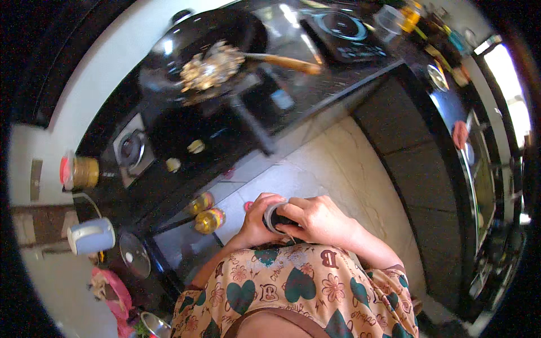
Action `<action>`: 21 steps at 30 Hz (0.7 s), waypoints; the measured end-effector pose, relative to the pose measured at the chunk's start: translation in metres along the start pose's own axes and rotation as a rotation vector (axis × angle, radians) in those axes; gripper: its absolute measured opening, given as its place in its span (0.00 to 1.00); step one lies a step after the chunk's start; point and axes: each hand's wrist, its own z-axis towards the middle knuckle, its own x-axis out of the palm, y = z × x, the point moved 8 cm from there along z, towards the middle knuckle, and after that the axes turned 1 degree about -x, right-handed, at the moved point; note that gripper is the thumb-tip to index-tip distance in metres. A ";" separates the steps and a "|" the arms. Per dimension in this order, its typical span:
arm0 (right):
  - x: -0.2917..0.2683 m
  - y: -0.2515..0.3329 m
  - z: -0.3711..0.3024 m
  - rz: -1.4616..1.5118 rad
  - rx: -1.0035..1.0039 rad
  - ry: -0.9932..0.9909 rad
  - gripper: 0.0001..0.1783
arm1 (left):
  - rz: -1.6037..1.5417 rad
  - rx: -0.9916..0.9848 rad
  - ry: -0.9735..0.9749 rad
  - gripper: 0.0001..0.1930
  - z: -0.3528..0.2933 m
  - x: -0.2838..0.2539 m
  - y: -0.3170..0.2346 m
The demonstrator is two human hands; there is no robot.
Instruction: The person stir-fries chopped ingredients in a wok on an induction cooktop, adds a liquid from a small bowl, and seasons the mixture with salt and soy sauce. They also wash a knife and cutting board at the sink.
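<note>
Close to my body, both hands meet on a small round container (273, 218) with a pale grey rim and a dark inside or top; its exact kind is unclear. My left hand (258, 217) wraps its side. The fingers of my right hand (316, 218) are bent over its top, hiding much of it. Beyond them on the stove sits a black wok (160, 73) holding a heap of light brown chopped food (211, 67). A spatula with a wooden handle (290, 62) rests in the wok, its handle over the right rim.
An induction cooktop (341, 28) stands right of the wok. Two jars with yellow contents (209, 221) are left of my hands. Farther left are a red-lidded jar (84, 172), a white-blue kettle or jug (93, 236) and a glass lid (135, 256). Small pale scraps (195, 146) lie on the black counter.
</note>
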 end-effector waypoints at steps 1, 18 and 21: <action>-0.006 -0.003 -0.012 0.031 0.018 0.001 0.16 | -0.028 -0.031 0.023 0.39 0.000 0.012 -0.003; 0.033 -0.073 -0.016 0.035 0.542 -0.374 0.60 | -0.322 -0.270 0.126 0.37 0.066 0.001 0.055; 0.029 -0.091 -0.008 0.119 0.660 -0.482 0.60 | -0.242 -0.197 0.087 0.37 0.093 -0.003 0.053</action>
